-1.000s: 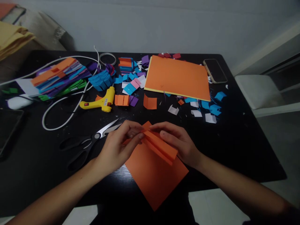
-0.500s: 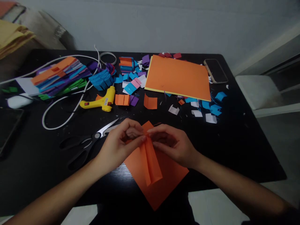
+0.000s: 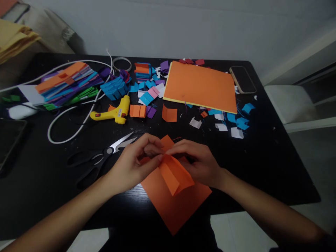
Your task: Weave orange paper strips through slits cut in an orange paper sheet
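Both hands come together over the near part of the table (image 3: 252,161), their fingertips almost touching. The left hand (image 3: 138,163) has a narrow pinch on the upper end of a folded paper (image 3: 170,177), its thumb pressed near the crease. The right hand (image 3: 202,163) is also drawn in, with a fingertip on the same end and its curled fingers along the right side; how firmly its thumb grips cannot be told, since the paper partly hides it. The folded paper hangs between and below the hands, above an orange sheet (image 3: 174,215) that lies on the table beneath them. Half a second ago its free end pointed nearly straight back at the person and looked narrow; now that end has swung toward the right hand and its two sides have spread into a wider channel. This suggests that the fold is still being worked and has not settled flat. The hands themselves have hardly moved. The scissors (image 3: 109,151) lie open just beyond the left wrist, the yellow glue gun (image 3: 115,112) rests farther out past the left hand, and a small orange piece (image 3: 169,114) lies straight ahead of both.
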Demonstrator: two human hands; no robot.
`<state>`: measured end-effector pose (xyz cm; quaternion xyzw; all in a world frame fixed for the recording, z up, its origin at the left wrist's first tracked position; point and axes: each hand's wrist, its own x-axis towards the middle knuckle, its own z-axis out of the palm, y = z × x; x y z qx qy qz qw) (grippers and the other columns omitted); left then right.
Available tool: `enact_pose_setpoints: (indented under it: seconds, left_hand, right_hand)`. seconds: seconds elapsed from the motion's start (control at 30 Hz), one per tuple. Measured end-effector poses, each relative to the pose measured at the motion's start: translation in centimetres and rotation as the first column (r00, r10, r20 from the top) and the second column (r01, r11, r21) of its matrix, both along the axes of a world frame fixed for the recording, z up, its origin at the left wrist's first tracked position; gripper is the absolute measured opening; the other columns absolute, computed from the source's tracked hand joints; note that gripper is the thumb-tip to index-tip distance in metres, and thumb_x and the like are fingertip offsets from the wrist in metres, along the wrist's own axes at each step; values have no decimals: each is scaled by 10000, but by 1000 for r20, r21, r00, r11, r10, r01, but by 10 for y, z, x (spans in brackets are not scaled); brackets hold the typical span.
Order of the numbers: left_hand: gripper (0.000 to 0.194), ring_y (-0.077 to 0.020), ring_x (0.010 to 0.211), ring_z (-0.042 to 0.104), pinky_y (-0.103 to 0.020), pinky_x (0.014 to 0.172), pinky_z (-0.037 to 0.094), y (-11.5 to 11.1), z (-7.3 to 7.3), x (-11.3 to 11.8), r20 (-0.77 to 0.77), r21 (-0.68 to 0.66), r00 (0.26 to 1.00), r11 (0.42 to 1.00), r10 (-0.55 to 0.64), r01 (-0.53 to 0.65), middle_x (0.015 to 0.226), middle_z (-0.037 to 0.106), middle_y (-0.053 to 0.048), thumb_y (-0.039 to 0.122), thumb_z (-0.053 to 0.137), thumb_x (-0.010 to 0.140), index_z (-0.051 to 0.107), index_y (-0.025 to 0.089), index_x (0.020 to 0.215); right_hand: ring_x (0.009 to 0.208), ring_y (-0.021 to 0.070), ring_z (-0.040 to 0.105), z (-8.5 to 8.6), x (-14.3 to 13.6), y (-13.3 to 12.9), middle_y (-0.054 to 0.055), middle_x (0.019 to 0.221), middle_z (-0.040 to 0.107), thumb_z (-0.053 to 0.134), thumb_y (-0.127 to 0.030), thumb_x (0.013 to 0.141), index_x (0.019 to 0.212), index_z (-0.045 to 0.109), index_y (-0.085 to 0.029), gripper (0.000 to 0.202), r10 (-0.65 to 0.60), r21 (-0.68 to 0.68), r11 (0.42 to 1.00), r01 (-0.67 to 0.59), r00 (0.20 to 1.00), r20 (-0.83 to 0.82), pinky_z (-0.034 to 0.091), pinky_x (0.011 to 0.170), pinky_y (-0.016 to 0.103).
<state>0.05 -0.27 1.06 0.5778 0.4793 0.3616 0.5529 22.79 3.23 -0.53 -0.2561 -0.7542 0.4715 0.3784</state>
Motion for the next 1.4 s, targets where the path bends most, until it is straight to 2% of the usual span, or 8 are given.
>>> enact_pose_setpoints:
  seconds: [0.17, 0.37, 0.63, 0.9, 0.97, 1.03, 1.17, 1.4]
  left_hand:
    - [155, -131, 793, 699, -210, 651, 510, 0, 2, -2, -45, 29, 999, 999, -20, 22, 897, 757, -15, 187, 627, 967, 614, 218, 1119]
    - [125, -110, 735, 689, -197, 659, 531, 2, 3, 0, -51, 41, 999, 999, -8, 10, 791, 715, 33, 226, 710, 940, 663, 230, 1056]
    - [62, -105, 769, 713, -195, 695, 543, -1, 4, 0, -96, 85, 995, 996, 24, -15, 844, 759, 26, 235, 709, 953, 693, 230, 1013]
    - [128, -98, 696, 715, -171, 613, 547, 3, 2, 3, -57, 17, 998, 1000, -14, 15, 780, 741, 37, 244, 758, 914, 691, 226, 1022]
    - [122, -112, 738, 732, -186, 650, 569, 2, 0, 2, -59, 23, 998, 1000, 5, -4, 812, 754, 27, 250, 772, 907, 701, 229, 1004]
    - [123, -129, 792, 749, -207, 705, 595, 1, 0, 2, -52, 47, 998, 998, 35, -32, 853, 770, 15, 247, 789, 895, 711, 232, 988]
    - [96, -138, 793, 752, -229, 736, 618, 1, 3, 2, -17, 118, 995, 988, 99, -96, 867, 776, 7, 212, 804, 871, 727, 224, 928]
    - [60, -125, 738, 718, -219, 681, 594, 1, 5, 2, -126, 242, 980, 962, 157, -123, 856, 768, 1, 186, 765, 884, 746, 214, 933]
  right_hand:
    - [959, 155, 738, -1, 1, -1, 57, 1045, 765, 705, -105, 953, 1171, 758, -238, 261, -19, 31, 999, 19, 1000, -10, 611, 814, 261]
    - [946, 147, 742, 2, 0, -3, 77, 1026, 768, 725, -80, 934, 1150, 763, -182, 242, -20, 59, 998, 20, 1000, -11, 612, 820, 241]
    - [939, 151, 747, 3, -1, -3, 79, 1022, 761, 728, -54, 920, 1160, 775, -200, 285, -41, 54, 998, 43, 999, -31, 627, 812, 245]
    - [971, 163, 756, -1, -2, -6, 108, 1048, 774, 728, -63, 929, 1158, 767, -155, 251, -30, 124, 992, 29, 1000, 1, 635, 850, 275]
    - [947, 154, 762, 0, -2, -7, 94, 1049, 778, 756, -83, 916, 1179, 762, -169, 278, -36, 40, 999, 37, 999, -26, 642, 847, 268]
    - [928, 151, 770, 3, -3, -9, 73, 1045, 777, 795, -125, 892, 1161, 770, -195, 279, -54, -148, 988, 44, 996, -65, 654, 833, 262]
    - [846, 155, 776, 12, -6, -10, 48, 981, 768, 804, -205, 890, 1030, 795, -212, 140, -98, -484, 874, 33, 989, -111, 667, 761, 272]
    - [717, 123, 739, 10, -12, -9, 3, 818, 767, 830, -247, 862, 990, 777, -213, 143, -113, -724, 688, -55, 977, -182, 622, 692, 246]
